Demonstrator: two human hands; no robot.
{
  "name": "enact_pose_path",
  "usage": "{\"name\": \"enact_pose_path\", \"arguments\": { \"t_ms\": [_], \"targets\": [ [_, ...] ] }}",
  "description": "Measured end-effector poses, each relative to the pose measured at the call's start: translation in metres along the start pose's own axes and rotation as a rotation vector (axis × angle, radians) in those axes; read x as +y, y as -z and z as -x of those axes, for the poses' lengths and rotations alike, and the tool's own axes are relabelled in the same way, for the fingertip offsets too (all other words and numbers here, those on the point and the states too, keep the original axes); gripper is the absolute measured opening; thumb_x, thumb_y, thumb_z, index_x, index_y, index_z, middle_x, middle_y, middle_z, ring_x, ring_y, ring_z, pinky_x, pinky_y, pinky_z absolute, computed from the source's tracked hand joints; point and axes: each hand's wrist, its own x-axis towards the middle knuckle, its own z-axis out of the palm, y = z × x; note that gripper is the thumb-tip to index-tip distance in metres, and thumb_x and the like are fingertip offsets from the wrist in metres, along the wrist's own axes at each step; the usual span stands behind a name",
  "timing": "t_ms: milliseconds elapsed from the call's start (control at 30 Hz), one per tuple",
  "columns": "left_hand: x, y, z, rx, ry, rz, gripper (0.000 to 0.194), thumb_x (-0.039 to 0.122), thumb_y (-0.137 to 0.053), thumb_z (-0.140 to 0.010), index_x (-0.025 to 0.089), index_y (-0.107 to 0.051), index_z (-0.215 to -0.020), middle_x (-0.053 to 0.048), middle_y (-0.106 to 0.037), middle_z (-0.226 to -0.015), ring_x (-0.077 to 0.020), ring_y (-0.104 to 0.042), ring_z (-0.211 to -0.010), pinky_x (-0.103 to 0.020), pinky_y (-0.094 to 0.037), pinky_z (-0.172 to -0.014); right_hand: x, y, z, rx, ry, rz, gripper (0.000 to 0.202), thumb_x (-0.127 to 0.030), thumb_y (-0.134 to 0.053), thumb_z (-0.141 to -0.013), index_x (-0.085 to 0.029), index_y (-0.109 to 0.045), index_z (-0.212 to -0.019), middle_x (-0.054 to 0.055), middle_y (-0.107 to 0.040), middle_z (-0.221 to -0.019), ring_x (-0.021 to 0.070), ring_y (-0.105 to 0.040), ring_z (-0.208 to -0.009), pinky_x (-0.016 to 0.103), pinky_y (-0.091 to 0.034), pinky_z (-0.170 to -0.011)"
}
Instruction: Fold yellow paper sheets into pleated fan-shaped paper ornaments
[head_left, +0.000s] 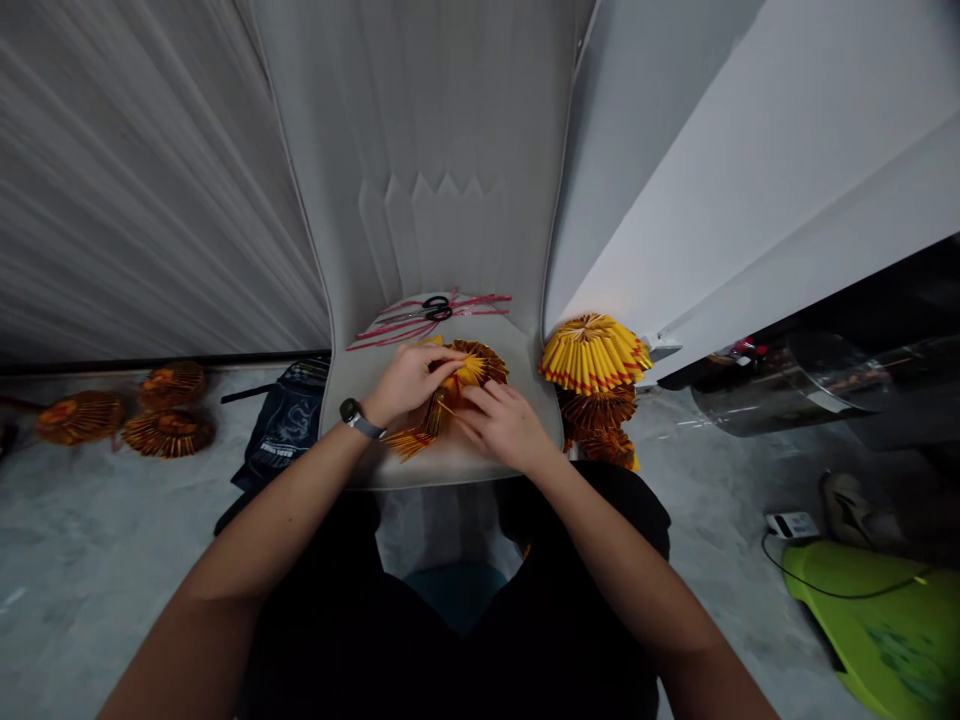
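Note:
Both hands work over a folded yellow-and-gold pleated paper piece (472, 368) on the seat of a grey chair (442, 470). My left hand (412, 380), with a watch on its wrist, pinches the paper's upper left part with thumb and index finger. From the lower right, my right hand (502, 425) closes its fingers at the paper's middle. A bit of red shows between the hands, too small to make out fully. One pleated strip (416, 437) fans out below my left hand. Behind them lie black-handled scissors (436, 308) across several pink-red strings (487, 300).
Finished-looking pleated paper rounds (596, 355) are stacked right of the chair. More gold rounds (169, 433) lie on the floor at left, near a dark printed bag (289, 420). At right are a clear container (787, 385), a green plastic object (885, 610) and a cable.

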Motion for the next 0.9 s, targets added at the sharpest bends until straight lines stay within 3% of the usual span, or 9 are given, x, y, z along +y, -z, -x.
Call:
{"name": "enact_pose_path", "arguments": {
  "t_ms": [100, 233, 367, 500, 700, 900],
  "targets": [
    [0.002, 0.0, 0.002, -0.013, 0.007, 0.019, 0.024, 0.035, -0.061, -0.096, 0.021, -0.078, -0.104, -0.007, -0.079, -0.106, -0.0216, -0.075, -0.096, -0.033, -0.058, -0.091, -0.008, 0.003, -0.002, -0.072, 0.17, -0.039, 0.031, -0.033, -0.049, -0.102, -0.021, -0.072, -0.12, 0.009, -0.066, -0.132, 0.0255, -0.058, -0.116, 0.041, -0.048, -0.098],
    [0.002, 0.003, 0.004, -0.02, 0.01, 0.024, 0.025, 0.037, -0.062, -0.096, 0.021, -0.078, -0.105, -0.006, -0.079, -0.105, -0.0212, -0.076, -0.092, -0.032, -0.059, -0.088, -0.008, 0.014, 0.005, -0.251, 0.079, -0.061, 0.04, -0.029, -0.055, -0.094, -0.023, -0.064, -0.133, 0.005, -0.058, -0.148, 0.0254, -0.065, -0.114, 0.037, -0.055, -0.088],
    [0.0, 0.004, 0.005, -0.021, -0.003, 0.02, 0.024, 0.036, -0.063, -0.096, 0.021, -0.078, -0.105, -0.006, -0.08, -0.104, -0.0205, -0.076, -0.091, -0.032, -0.059, -0.086, 0.008, 0.02, 0.013, -0.365, 0.026, -0.007, 0.064, -0.009, -0.054, -0.087, -0.028, -0.05, -0.148, 0.003, -0.041, -0.16, 0.0228, -0.07, -0.11, 0.034, -0.058, -0.081],
    [-0.002, 0.003, 0.004, -0.007, -0.008, 0.02, 0.024, 0.037, -0.062, -0.096, 0.022, -0.078, -0.106, -0.006, -0.08, -0.104, -0.0205, -0.076, -0.091, -0.032, -0.059, -0.088, 0.019, 0.017, 0.011, -0.334, 0.05, 0.02, 0.054, -0.008, -0.047, -0.094, -0.029, -0.055, -0.143, 0.003, -0.045, -0.158, 0.0217, -0.071, -0.111, 0.033, -0.059, -0.079],
    [0.0, 0.002, 0.002, -0.031, -0.023, 0.017, 0.025, 0.038, -0.062, -0.096, 0.022, -0.078, -0.106, -0.007, -0.08, -0.103, -0.0205, -0.075, -0.091, -0.032, -0.059, -0.086, 0.011, 0.016, 0.01, -0.314, 0.077, 0.096, 0.031, -0.018, -0.051, -0.099, -0.028, -0.071, -0.12, 0.003, -0.056, -0.149, 0.0217, -0.076, -0.086, 0.033, -0.057, -0.066],
    [-0.001, 0.002, 0.004, -0.039, -0.037, 0.043, 0.025, 0.038, -0.062, -0.097, 0.022, -0.077, -0.107, -0.006, -0.079, -0.103, -0.0195, -0.074, -0.091, -0.031, -0.058, -0.086, 0.003, 0.021, 0.012, -0.354, 0.084, 0.093, 0.04, -0.007, -0.053, -0.092, -0.025, -0.07, -0.122, 0.01, -0.053, -0.152, 0.019, -0.074, -0.076, 0.032, -0.055, -0.06]
  ]
}}
